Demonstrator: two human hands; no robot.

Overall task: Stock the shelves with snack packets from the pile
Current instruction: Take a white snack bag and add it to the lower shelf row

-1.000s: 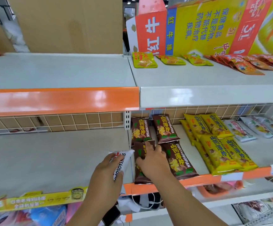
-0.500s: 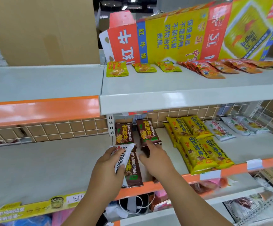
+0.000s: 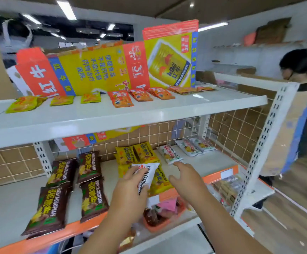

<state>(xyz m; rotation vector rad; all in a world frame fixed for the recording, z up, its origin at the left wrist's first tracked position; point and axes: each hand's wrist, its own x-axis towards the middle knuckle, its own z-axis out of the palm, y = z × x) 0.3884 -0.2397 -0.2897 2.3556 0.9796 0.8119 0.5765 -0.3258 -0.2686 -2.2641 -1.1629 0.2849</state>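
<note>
The middle shelf (image 3: 205, 163) has brown packets (image 3: 89, 197) on the left and yellow packets (image 3: 143, 153) in the middle. The left hand (image 3: 129, 192) has its grip wrapped round a white packet (image 3: 146, 177), just above the near yellow ones. The right hand (image 3: 186, 177) beside it has a loose grip, fingers spread, holding nothing.

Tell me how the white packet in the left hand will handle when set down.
Probably light: the left hand holds the white packet between thumb and fingers alone. Likely pliable, since it looks like a sealed film pouch. It should lie flat, not roll, as the shelved white packets do.
</note>
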